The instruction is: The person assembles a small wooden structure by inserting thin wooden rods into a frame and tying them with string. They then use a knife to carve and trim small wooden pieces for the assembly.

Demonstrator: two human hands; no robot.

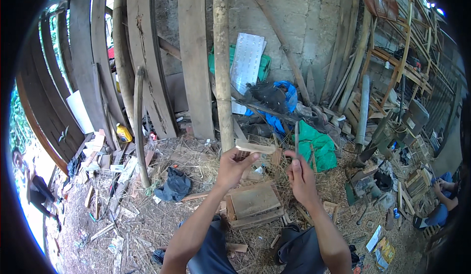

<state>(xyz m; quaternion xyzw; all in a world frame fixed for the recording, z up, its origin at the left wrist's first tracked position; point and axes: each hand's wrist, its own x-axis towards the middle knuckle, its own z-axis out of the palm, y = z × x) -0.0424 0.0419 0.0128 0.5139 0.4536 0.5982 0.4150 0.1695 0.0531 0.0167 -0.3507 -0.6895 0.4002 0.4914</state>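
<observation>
Pinched between the thumb and fingers of my left hand point(234, 168) is a small, pale wood piece point(256, 148), held level and pointing to the right. My right hand point(300, 176) is closed around a thin, straight blade-like tool point(297, 135), which stands upright; whether it is a knife or a file I cannot make out. A gap separates the tool from the wood piece. Below both hands, between my knees, sits a low wooden box or block point(257, 201) with a flat top.
An upright bamboo pole point(222, 68) rises just ahead. A green tarp point(316, 146) lies beyond my right hand, a dark cloth point(175, 183) to the left. Wood scraps and shavings cover the ground. People sit at far left point(37, 185) and far right point(441, 200).
</observation>
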